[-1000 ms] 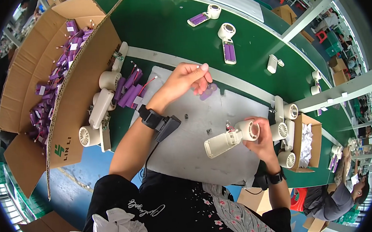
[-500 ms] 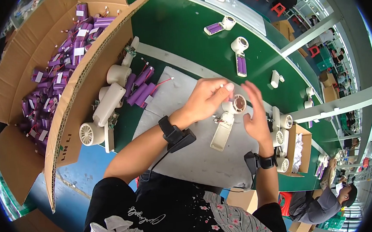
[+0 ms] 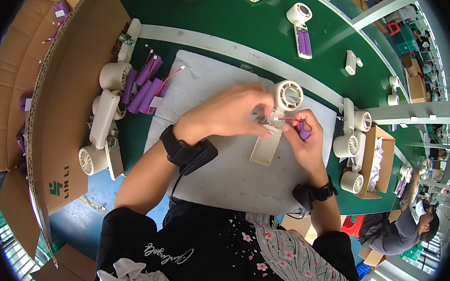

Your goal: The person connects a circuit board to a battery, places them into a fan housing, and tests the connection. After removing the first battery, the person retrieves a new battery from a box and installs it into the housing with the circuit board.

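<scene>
On the grey mat [image 3: 217, 175] lies a cream handheld fan [image 3: 262, 151], its handle casing open and its round head [image 3: 288, 95] at the far end. My left hand [image 3: 228, 111] curls around the fan's neck, thumb and fingers on either side of a small circuit board [image 3: 260, 116]; some fingertips are blurred. Just right of the handle, my right hand [image 3: 306, 144] is closed on a purple battery pack [image 3: 304, 131], mostly hidden by the fingers. A red wire with a white connector [image 3: 277, 118] runs from it towards the fan's neck.
Several purple battery packs [image 3: 146, 91] lie left of the mat, beside stacked fan parts [image 3: 103, 117] and a tall cardboard box [image 3: 84, 98]. More fans [image 3: 346, 145] and a small carton [image 3: 386, 163] stand at right. Fans with batteries [image 3: 303, 42] sit on the green surface beyond.
The view has shifted, and the fan has moved slightly right on the mat. My left hand has come down to the fan's neck. My right hand, open before, now grips the battery pack.
</scene>
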`<state>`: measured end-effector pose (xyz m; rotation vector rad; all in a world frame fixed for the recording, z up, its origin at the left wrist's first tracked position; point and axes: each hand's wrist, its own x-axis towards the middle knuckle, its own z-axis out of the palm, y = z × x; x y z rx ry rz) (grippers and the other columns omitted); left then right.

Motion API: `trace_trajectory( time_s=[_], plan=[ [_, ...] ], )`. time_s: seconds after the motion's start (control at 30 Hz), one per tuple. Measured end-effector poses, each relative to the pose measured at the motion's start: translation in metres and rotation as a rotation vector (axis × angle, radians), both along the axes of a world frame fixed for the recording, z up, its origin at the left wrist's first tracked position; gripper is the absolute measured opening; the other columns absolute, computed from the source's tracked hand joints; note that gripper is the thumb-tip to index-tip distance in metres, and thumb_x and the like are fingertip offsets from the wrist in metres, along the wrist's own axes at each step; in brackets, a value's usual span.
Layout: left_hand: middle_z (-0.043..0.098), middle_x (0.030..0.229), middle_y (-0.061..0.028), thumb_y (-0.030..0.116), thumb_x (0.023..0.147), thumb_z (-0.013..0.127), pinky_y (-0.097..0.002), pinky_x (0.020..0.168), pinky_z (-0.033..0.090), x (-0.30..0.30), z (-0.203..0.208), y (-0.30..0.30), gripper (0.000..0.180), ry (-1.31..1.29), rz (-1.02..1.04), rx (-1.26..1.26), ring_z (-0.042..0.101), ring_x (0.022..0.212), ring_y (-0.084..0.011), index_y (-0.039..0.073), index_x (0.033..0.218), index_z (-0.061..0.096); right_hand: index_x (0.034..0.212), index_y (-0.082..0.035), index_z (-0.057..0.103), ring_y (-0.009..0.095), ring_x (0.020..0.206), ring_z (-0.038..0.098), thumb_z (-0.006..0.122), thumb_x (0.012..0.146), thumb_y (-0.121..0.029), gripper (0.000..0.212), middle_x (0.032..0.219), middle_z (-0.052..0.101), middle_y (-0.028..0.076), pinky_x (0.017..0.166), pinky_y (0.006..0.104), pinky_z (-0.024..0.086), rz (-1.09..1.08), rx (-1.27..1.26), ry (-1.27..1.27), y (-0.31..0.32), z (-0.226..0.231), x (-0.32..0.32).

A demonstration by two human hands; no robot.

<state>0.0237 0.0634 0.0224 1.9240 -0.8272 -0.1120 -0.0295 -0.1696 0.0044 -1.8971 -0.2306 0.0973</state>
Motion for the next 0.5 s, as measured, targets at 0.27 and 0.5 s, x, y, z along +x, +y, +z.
trace_trajectory(
  time_s=[0.27,0.5],
  plan=[
    [0.057,0.084,-0.0087,0.007,0.065,0.081,-0.0399,0.069,0.047,-0.002,-0.009,-0.010,0.032,0.178,-0.172,0.080,0.059,0.080,-0.0281,0.005,0.085,0.056,0.075,-0.005,0.046,0.012,0.064,0.049,0.071,0.074,0.009,0.029,0.079,0.058,0.006,0.056,0.0243,0.041,0.101,-0.096,-0.304,0.001,-0.003,0.002],
    [0.060,0.085,-0.0088,0.004,0.068,0.079,-0.0376,0.066,0.047,-0.007,-0.015,-0.012,0.027,0.224,-0.197,-0.030,0.060,0.077,-0.0273,0.005,0.084,0.057,0.065,-0.005,0.049,0.020,0.067,0.056,0.076,0.063,0.008,0.030,0.086,0.066,0.007,0.056,0.0285,0.046,0.183,-0.241,-0.483,0.007,0.003,0.003]
  ],
)
